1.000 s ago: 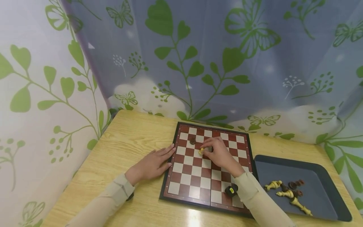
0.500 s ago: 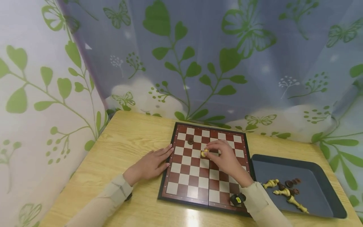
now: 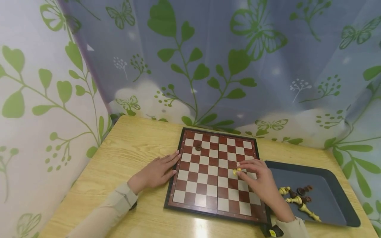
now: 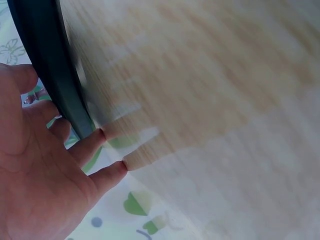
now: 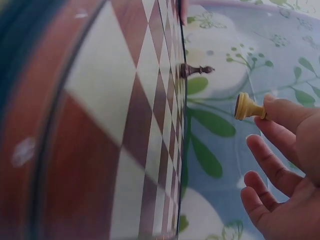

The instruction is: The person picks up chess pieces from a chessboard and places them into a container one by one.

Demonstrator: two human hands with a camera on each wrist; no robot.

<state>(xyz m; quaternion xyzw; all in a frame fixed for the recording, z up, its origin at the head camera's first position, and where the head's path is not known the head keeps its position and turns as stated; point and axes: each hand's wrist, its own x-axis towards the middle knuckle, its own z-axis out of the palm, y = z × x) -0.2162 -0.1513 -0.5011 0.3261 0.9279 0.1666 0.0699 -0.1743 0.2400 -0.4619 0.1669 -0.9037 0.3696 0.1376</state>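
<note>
My right hand (image 3: 259,178) pinches a pale yellow chess piece (image 3: 235,171) between thumb and index finger, over the right half of the chessboard (image 3: 197,207). In the right wrist view the yellow piece (image 5: 247,106) is raised off the board, its round base facing the squares and its top covered by the fingers. A dark brown chess piece (image 3: 198,147) stands upright near the board's far left; its slim, pointed top shows in the right wrist view. My left hand (image 3: 154,172) lies on the table with straight fingers, fingertips right at the board's left edge.
To the right of the board sits a dark grey tray (image 3: 333,195) with several yellow and dark brown chess pieces (image 3: 300,200) lying in it. The wooden table (image 3: 143,138) extends left of the board. A patterned curtain (image 3: 208,66) hangs behind.
My right hand has drawn the yellow piece away from beside the dark piece, moving right and nearer to me across the board. The left hand stays at the board's edge.
</note>
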